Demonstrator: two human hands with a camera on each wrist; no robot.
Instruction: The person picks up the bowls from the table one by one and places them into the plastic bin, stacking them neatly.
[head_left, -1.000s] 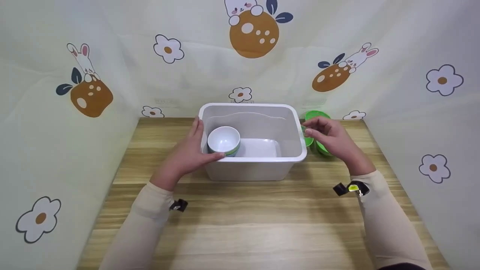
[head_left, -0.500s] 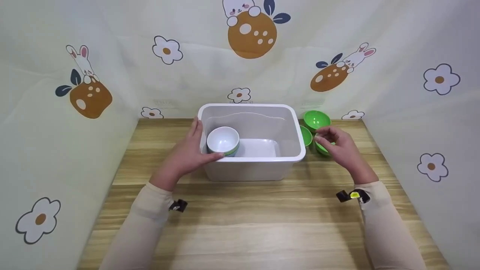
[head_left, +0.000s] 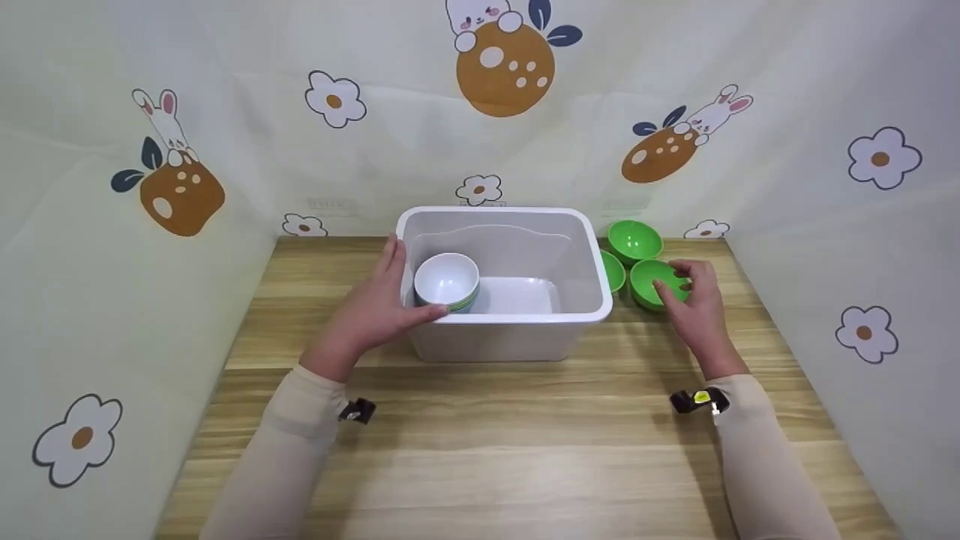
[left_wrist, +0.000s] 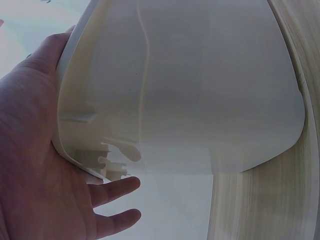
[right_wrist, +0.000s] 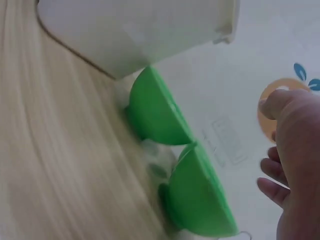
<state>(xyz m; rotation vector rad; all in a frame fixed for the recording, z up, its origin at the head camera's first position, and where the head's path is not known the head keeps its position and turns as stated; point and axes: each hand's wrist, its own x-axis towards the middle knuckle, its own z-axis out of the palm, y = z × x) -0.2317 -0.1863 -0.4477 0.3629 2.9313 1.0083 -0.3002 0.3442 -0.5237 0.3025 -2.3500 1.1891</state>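
Observation:
A white plastic bin [head_left: 525, 341] stands mid-table with a white bowl [head_left: 448, 279] inside at its left. My left hand [head_left: 390, 289] grips the bin's left wall, thumb over the rim beside the bowl; in the left wrist view the palm [left_wrist: 45, 165] lies flat on the bin [left_wrist: 200, 90]. Three green bowls sit right of the bin: far [head_left: 634, 240], middle [head_left: 613, 271] and near [head_left: 649, 285]. My right hand [head_left: 686, 296] is at the near bowl's right rim, fingers loosely curved. The right wrist view shows a small gap between the hand [right_wrist: 295, 165] and that bowl [right_wrist: 197, 200].
The wooden table [head_left: 480, 450] is walled on three sides by a cloth backdrop [head_left: 180, 172] printed with flowers and rabbits. The right half of the bin's floor is bare. In the right wrist view a second green bowl [right_wrist: 155, 112] leans by the bin's corner [right_wrist: 140, 30].
My right hand has come down and to the right, from beside the bin's right rim to the nearest green bowl. The left hand, bin and white bowl have stayed put.

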